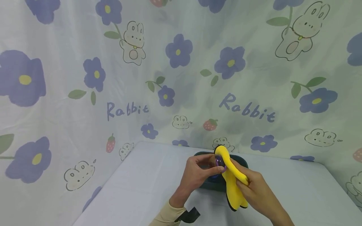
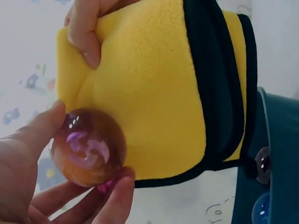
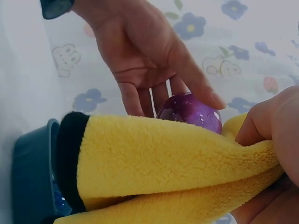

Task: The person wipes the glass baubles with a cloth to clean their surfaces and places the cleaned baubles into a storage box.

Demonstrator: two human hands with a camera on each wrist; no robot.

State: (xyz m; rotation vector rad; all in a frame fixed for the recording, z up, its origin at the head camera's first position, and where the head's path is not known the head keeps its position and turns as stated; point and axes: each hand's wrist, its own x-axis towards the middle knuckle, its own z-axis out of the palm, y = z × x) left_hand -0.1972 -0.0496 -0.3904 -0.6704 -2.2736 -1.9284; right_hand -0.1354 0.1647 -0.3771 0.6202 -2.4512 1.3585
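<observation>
My left hand (image 1: 193, 174) holds a clear, shiny ball (image 2: 88, 149) between thumb and fingers; it looks purple in the right wrist view, with a pale swirl inside in the left wrist view. A folded yellow cloth (image 1: 234, 190) with dark edging hangs from my right hand (image 1: 258, 188), whose thumb and fingers pinch it. The cloth lies against or right beside the ball; in the right wrist view it hides the ball's lower part. Both hands are above a dark teal basin (image 1: 212, 186).
Inside the basin are a dark purple ball (image 2: 264, 164) and a blue ball (image 2: 261, 209); the cloth and hands cover much of it. The basin stands on a white-covered table (image 1: 135, 185). Behind the table hangs a curtain (image 1: 198, 88) printed with flowers and rabbits.
</observation>
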